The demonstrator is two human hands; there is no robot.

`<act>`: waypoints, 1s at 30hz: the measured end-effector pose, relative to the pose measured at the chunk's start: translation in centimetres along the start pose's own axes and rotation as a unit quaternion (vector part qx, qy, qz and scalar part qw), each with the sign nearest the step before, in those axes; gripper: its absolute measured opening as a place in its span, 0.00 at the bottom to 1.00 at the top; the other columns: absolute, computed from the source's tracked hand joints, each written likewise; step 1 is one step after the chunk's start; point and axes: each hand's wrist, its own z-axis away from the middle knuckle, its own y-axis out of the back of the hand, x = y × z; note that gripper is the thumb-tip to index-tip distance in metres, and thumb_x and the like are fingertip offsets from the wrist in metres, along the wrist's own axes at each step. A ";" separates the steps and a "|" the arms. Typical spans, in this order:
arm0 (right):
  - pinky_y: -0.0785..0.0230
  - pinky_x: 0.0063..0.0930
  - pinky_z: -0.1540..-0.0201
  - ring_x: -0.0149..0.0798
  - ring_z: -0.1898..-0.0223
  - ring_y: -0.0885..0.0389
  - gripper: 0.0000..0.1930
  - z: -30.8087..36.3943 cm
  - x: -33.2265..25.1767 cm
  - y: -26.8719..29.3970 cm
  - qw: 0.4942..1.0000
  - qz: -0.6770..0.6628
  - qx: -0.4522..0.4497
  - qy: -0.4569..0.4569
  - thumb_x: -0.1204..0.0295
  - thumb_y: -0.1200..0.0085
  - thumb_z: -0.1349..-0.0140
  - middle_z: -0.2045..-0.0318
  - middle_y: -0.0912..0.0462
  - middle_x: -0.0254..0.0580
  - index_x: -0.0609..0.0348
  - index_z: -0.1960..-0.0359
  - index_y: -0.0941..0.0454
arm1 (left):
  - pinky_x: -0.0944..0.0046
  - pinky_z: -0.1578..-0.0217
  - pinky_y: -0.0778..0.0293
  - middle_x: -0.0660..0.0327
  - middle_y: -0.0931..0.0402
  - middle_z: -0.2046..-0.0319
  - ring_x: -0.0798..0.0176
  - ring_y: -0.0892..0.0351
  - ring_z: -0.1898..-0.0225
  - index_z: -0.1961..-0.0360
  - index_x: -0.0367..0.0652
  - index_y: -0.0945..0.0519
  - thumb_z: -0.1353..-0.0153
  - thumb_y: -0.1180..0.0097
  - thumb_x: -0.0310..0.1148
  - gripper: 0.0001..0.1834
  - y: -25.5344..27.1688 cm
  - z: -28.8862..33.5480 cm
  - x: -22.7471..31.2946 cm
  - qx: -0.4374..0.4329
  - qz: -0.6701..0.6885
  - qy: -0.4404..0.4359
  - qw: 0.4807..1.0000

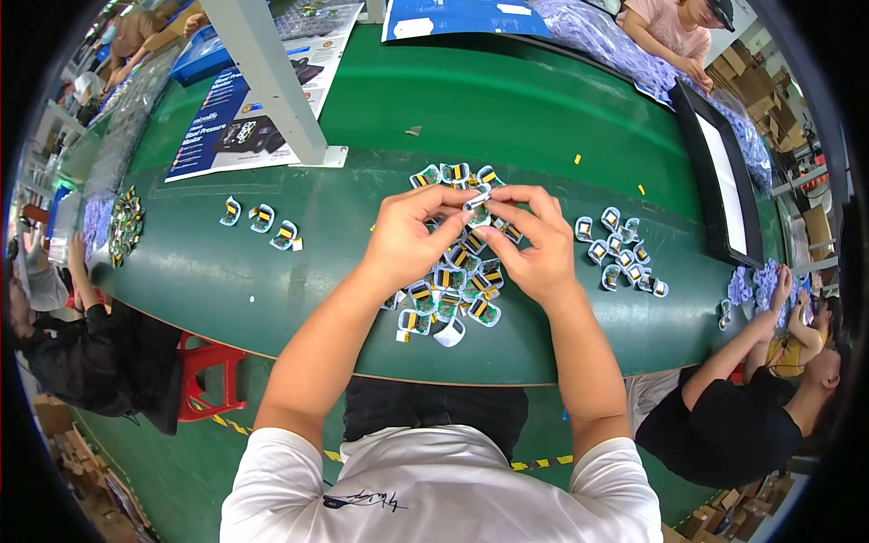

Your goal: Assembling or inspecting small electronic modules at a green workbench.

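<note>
Between my fingertips, above a pile in front of me, is a small electronic module [477, 210] with a pale rounded casing and a bit of green circuit board. My left hand [405, 233] pinches it with thumb and forefinger. From the other side my right hand [536, 242] grips it too, with thumb and fingers closed. Below lies the pile of like modules [447, 281], pale cases with green boards and black and yellow parts. My hands hide some of the pile. A looser group of modules [617, 246] sits to the right, and a few single modules [262, 218] form a row on the left.
The green table [507, 109] carries a metal post [272, 81] standing on a printed sheet [235, 127]. A black-framed panel [720, 172] lies at the right. Green circuit boards [127, 226] are heaped far left. Co-workers sit on both sides and across; a red stool [210, 376] stands left.
</note>
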 end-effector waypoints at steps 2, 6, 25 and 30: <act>0.29 0.36 0.49 0.42 0.54 0.16 0.11 0.1 -0.1 -0.3 1.000 -0.004 0.029 -0.004 0.73 0.27 0.45 0.53 0.13 0.38 0.58 0.60 0.11 | 0.65 0.54 0.16 0.54 0.11 0.55 0.64 0.11 0.55 0.48 0.35 0.13 0.34 0.36 0.21 0.13 -0.1 0.0 0.0 0.002 -0.067 -0.051 0.996; 0.29 0.37 0.49 0.43 0.54 0.16 0.08 0.4 0.4 -0.6 0.999 -0.016 0.041 -0.028 0.75 0.29 0.44 0.54 0.13 0.38 0.59 0.62 0.12 | 0.63 0.57 0.16 0.52 0.12 0.59 0.59 0.10 0.59 0.51 0.36 0.13 0.37 0.34 0.21 0.13 -0.5 0.0 0.2 0.018 -0.110 -0.099 0.989; 0.33 0.44 0.31 0.53 0.32 0.25 0.18 1.4 -1.3 -3.1 0.977 -0.176 0.028 -0.115 0.78 0.34 0.40 0.33 0.22 0.48 0.68 0.47 0.15 | 0.60 0.61 0.15 0.53 0.12 0.59 0.54 0.10 0.62 0.53 0.38 0.13 0.39 0.34 0.19 0.13 -0.7 0.0 0.4 0.110 -0.227 -0.189 0.949; 0.35 0.44 0.28 0.53 0.29 0.28 0.20 1.1 -1.0 -2.3 0.998 -0.038 -0.007 -0.042 0.78 0.34 0.39 0.29 0.26 0.48 0.67 0.44 0.16 | 0.60 0.62 0.15 0.54 0.12 0.58 0.55 0.10 0.61 0.53 0.38 0.14 0.40 0.33 0.17 0.14 -0.3 -0.3 0.2 0.077 -0.281 -0.247 0.924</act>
